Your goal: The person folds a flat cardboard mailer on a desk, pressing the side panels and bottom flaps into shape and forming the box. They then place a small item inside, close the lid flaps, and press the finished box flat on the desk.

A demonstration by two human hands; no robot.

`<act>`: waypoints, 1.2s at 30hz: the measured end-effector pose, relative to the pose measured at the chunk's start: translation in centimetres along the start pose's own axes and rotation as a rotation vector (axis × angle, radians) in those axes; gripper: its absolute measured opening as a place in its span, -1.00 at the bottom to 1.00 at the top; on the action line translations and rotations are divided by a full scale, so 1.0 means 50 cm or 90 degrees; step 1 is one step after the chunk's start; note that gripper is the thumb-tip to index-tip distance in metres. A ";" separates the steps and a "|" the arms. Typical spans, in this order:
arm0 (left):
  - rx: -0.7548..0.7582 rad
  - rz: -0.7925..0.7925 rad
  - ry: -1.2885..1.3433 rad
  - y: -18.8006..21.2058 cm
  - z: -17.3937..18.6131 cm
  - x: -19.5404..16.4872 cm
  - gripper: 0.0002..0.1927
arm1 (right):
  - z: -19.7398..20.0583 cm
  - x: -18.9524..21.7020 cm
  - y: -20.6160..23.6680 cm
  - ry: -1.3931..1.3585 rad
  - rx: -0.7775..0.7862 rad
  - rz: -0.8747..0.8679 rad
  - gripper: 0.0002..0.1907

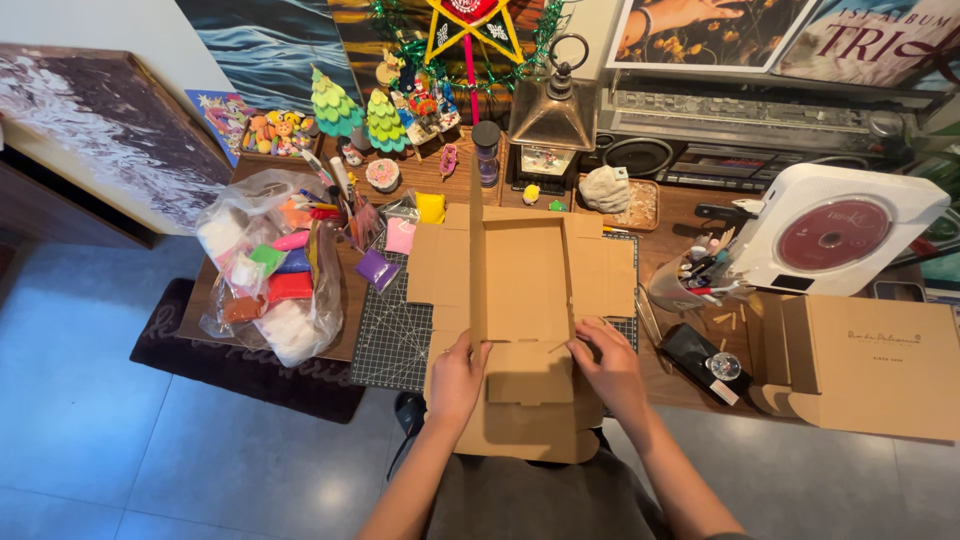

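A flat brown cardboard box blank (520,275) lies partly folded on a dark cutting mat (392,335) at the front of the wooden desk (690,215). Its left side wall stands upright. My left hand (455,378) grips the near left corner of the box at the front flap. My right hand (607,368) holds the near right corner, fingers on the fold line. The front flap (528,412) hangs over the desk edge toward my lap.
A clear bag of coloured clay packs (270,275) sits left of the mat. A second folded cardboard box (868,365) stands at the right. Behind it are a white disc player (835,230), a pen cup (685,280), a lantern (553,105) and small clay trees (335,105).
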State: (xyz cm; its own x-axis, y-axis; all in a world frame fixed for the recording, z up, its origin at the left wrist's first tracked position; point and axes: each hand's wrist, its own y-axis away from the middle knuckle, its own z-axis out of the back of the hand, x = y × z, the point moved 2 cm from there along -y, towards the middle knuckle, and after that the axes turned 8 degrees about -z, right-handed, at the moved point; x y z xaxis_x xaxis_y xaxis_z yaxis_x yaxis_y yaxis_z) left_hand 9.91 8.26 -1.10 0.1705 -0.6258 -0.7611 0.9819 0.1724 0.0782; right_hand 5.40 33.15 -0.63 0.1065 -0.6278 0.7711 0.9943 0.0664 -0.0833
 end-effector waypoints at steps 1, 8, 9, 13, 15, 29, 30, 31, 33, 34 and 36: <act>-0.034 -0.025 0.046 0.000 0.002 -0.001 -0.69 | -0.008 -0.006 0.001 0.039 -0.015 0.018 -0.68; -0.053 -0.032 0.057 -0.009 0.001 0.010 -0.76 | -0.033 -0.007 0.007 0.142 -0.127 -0.020 -0.71; -0.051 -0.035 0.043 -0.010 0.002 0.011 -0.76 | -0.032 -0.004 0.006 0.156 -0.121 -0.012 -0.72; -0.061 -0.092 -0.009 -0.017 0.004 0.015 -0.75 | -0.027 0.005 0.003 0.169 -0.106 0.039 -0.75; -0.060 -0.112 -0.023 -0.018 0.003 0.016 -0.75 | -0.027 0.008 0.003 0.189 -0.114 0.067 -0.77; -0.038 -0.107 0.085 -0.017 0.003 0.031 -0.78 | -0.034 0.012 0.037 0.216 -0.125 0.066 -0.77; -0.028 -0.098 0.062 -0.020 0.001 0.034 -0.79 | -0.034 0.011 0.036 0.207 -0.123 0.058 -0.76; -0.018 -0.089 0.039 -0.023 -0.001 0.036 -0.79 | -0.034 0.011 0.035 0.199 -0.122 0.049 -0.75; 0.000 -0.085 -0.011 -0.025 -0.006 0.040 -0.79 | -0.033 0.012 0.030 0.211 -0.115 0.048 -0.76; 0.006 -0.090 -0.039 -0.026 -0.008 0.041 -0.79 | -0.032 0.014 0.029 0.217 -0.112 0.047 -0.76; -0.002 -0.117 -0.055 -0.026 -0.009 0.041 -0.79 | -0.024 0.019 0.020 0.208 -0.080 0.030 -0.72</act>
State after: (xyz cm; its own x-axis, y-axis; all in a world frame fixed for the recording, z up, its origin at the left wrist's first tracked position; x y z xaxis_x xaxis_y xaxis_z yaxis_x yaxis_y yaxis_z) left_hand 8.97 7.10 -3.05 -0.0053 -0.7101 -0.7040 0.9970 0.0510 -0.0590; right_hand 6.48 31.71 -0.73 0.1258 -0.8428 0.5233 0.9782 0.0175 -0.2071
